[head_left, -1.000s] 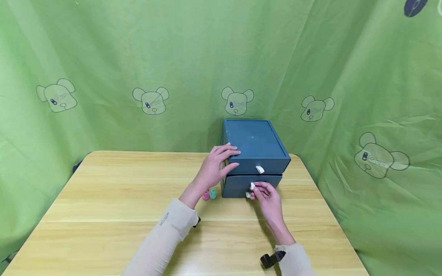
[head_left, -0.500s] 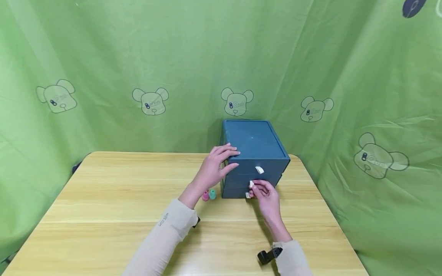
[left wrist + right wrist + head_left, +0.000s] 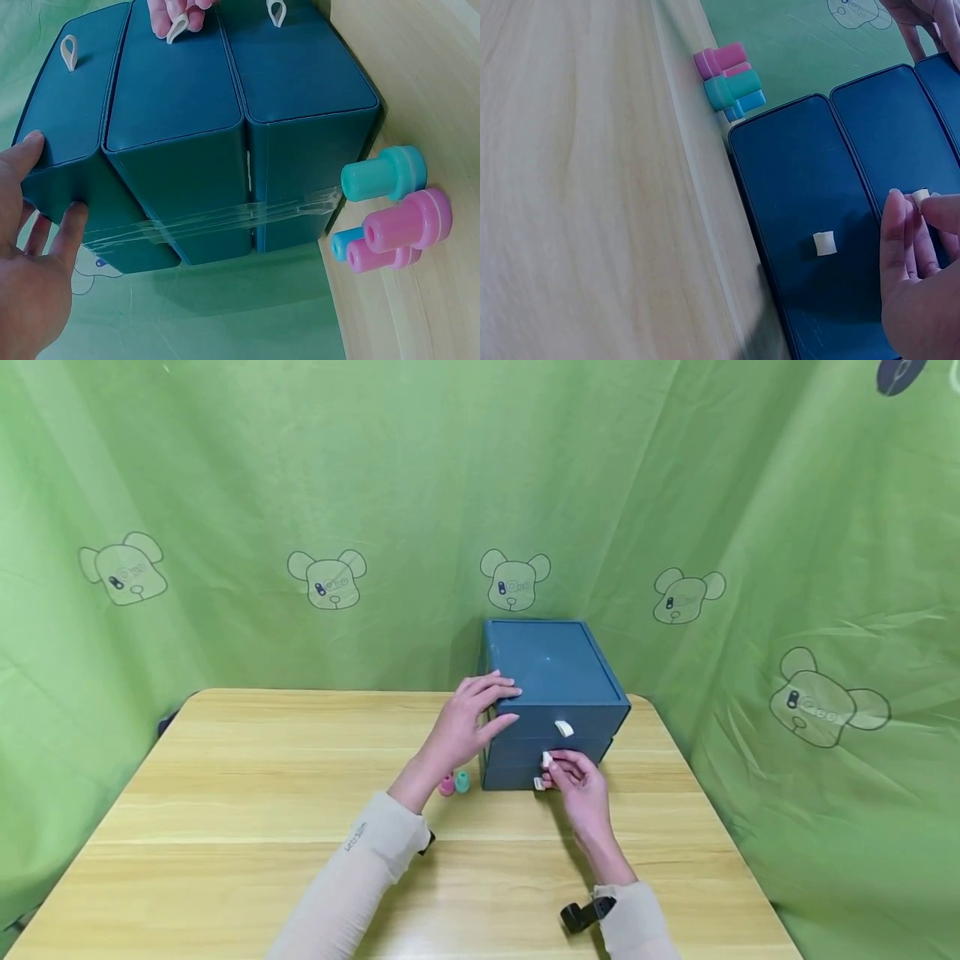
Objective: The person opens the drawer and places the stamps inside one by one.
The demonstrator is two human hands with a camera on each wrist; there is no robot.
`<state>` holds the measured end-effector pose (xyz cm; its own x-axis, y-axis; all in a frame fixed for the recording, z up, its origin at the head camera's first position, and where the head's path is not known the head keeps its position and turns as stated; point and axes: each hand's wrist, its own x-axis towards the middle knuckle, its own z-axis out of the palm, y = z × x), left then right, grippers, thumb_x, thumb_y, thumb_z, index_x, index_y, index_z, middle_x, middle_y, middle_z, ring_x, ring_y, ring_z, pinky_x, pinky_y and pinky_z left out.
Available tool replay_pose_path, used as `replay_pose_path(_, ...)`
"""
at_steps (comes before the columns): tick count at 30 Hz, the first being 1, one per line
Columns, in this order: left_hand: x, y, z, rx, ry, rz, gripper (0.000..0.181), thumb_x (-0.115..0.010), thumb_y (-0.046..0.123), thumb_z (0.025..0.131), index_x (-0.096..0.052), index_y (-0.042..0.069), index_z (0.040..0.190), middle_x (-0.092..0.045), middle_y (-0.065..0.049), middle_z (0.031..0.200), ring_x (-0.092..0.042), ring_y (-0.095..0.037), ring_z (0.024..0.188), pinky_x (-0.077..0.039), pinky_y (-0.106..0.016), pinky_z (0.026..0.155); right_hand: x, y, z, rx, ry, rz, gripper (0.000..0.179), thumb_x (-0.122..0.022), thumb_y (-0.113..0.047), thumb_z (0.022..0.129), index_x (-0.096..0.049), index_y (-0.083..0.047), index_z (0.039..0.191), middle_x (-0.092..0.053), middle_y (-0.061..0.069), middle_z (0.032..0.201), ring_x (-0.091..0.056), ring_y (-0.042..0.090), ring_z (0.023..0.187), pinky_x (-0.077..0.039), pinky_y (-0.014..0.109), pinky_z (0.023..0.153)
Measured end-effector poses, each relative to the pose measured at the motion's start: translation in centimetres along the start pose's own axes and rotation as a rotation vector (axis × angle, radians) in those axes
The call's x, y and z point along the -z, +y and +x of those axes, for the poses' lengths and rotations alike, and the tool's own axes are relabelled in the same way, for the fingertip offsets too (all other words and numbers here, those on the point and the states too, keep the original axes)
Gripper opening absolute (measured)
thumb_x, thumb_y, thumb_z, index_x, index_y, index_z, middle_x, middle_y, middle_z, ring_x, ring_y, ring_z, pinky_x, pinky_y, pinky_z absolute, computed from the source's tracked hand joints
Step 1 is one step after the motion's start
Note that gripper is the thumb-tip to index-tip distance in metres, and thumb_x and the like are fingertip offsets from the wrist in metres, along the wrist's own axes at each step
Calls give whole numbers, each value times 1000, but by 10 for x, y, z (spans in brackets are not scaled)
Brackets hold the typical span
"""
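Note:
A blue drawer cabinet [image 3: 553, 660] with three stacked drawers stands at the back right of the table. My left hand [image 3: 472, 714] steadies its top left corner, fingers extended over the top and thumb toward the front. My right hand [image 3: 587, 797] pinches the white loop pull [image 3: 177, 30] of the middle drawer [image 3: 176, 82] between thumb and fingers. That drawer's front sits about level with its neighbours. White pulls also show on the top drawer [image 3: 525, 720] and the bottom drawer [image 3: 780, 172]; none of these three drawers shows an open interior.
Beside the cabinet's left side stand several small stepped plastic pieces, among them a teal one [image 3: 382, 174], a pink one [image 3: 409, 220] and a blue one [image 3: 347, 244]. Clear tape [image 3: 225, 221] runs across the cabinet's side. Green curtain [image 3: 420, 485] hangs behind the wooden table [image 3: 262, 793].
The middle drawer has slid slightly inward, and the gap under the top drawer has closed. My right hand moved a little away from me with its pull. The left hand stayed put.

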<state>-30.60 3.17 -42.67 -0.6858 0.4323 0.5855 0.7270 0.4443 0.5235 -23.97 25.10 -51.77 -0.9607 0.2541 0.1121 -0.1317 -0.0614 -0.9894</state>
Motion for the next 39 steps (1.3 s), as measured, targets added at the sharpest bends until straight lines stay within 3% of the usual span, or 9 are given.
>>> replay_pose_path(9, 0, 1, 1, 9, -7, 3, 35, -70, 31, 100, -69, 20, 133, -61, 0, 147, -43, -22, 148, -39, -47, 122, 3, 0, -1, 18, -28, 29, 27, -61, 7, 99, -58, 17, 124, -75, 4, 93, -72, 13, 79, -63, 25, 74)
replay_pose_path(16, 0, 0, 0, 2, 6, 2, 34, -71, 31, 99, -69, 20, 131, -62, 0, 146, -45, -22, 147, -41, -47, 120, 8, 1, -3, 27, -41, -2, 26, -58, 2, 103, -59, 14, 126, -74, 9, 98, -72, 17, 82, -64, 29, 75)
replay_pose_path(24, 0, 0, 0, 2, 4, 14, 34, -70, 32, 100, -69, 21, 132, -61, 1, 146, -44, -22, 148, -41, -47, 121, 16, 8, -8, -72, 11, -52, 25, -54, 0, 105, -58, 13, 126, -74, 10, 96, -72, 16, 83, -65, 33, 78)
replay_pose_path(31, -1, -1, 0, -10, 15, 8, 35, -71, 32, 99, -69, 19, 132, -62, 0, 146, -45, -22, 147, -42, -48, 120, 17, 22, -11, -185, -62, -117, 31, -52, -7, 108, -58, 12, 132, -72, 19, 110, -73, 18, 88, -65, 32, 80)
replay_pose_path(39, -2, -1, -1, -2, 14, 12, 34, -70, 32, 100, -69, 20, 132, -61, 0, 146, -45, -22, 148, -42, -48, 120, 13, 31, -10, -218, -110, -112, 29, -56, -4, 106, -59, 11, 130, -71, 27, 116, -75, 20, 93, -64, 30, 81)
